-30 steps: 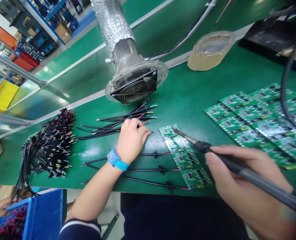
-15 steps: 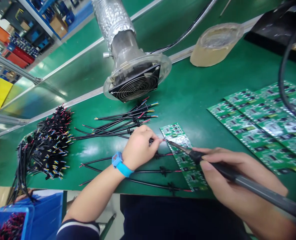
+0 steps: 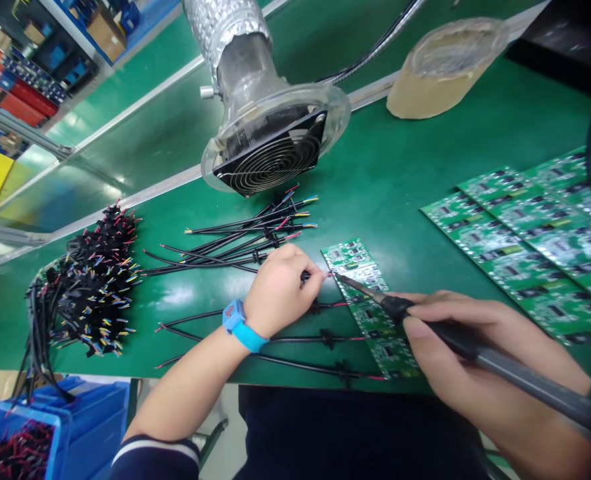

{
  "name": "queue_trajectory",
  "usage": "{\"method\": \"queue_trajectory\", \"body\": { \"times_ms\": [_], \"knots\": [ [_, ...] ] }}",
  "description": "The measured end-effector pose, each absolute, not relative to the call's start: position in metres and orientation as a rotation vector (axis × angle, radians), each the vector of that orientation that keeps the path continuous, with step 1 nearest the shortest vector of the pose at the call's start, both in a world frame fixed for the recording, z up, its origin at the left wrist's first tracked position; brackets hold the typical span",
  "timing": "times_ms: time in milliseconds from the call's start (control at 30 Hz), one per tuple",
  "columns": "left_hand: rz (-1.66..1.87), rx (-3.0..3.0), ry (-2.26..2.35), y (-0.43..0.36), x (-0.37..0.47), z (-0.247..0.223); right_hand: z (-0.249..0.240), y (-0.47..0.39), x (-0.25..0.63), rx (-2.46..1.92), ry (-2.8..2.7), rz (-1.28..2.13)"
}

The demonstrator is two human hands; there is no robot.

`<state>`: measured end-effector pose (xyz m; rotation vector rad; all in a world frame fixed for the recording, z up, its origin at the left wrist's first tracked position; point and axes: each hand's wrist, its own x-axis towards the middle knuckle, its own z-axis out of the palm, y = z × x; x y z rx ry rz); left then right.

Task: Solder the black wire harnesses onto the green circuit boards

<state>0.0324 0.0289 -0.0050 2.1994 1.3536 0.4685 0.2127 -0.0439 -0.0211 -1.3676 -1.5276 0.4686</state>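
Note:
My left hand (image 3: 288,287), with a blue band at the wrist, pinches a black cable (image 3: 304,277) near its stripped red end, at the left edge of a green circuit board (image 3: 355,255). In my right hand (image 3: 475,347) is a soldering iron (image 3: 455,337), gripped like a pen. Its thin tip reaches the board's edge close to my left fingertips; whether it touches the wire is too small to tell. Below my left hand, more black cables (image 3: 295,339) lie with their red ends at or over the same board's left edge.
A fume extractor hood (image 3: 275,153) hangs over the bench. Loose cables (image 3: 225,243) lie beneath it, and a large cable bundle (image 3: 100,280) sits at left. Several circuit board panels (image 3: 505,253) overlap at right. A tan roll (image 3: 435,80) stands behind; a blue bin (image 3: 88,427) is lower left.
The whole view has shifted slightly. Both hands keep their holds, and the iron's tip stays by the board's left edge near my left fingertips.

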Motion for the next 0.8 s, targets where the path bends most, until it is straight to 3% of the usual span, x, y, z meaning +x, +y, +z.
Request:
{"method": "queue_trajectory", "body": {
  "times_ms": [800],
  "knots": [
    [0.509, 2.223, 1.348, 0.028, 0.034, -0.008, -0.027, -0.046, 0.210, -1.508, -1.569, 0.380]
  ]
}}
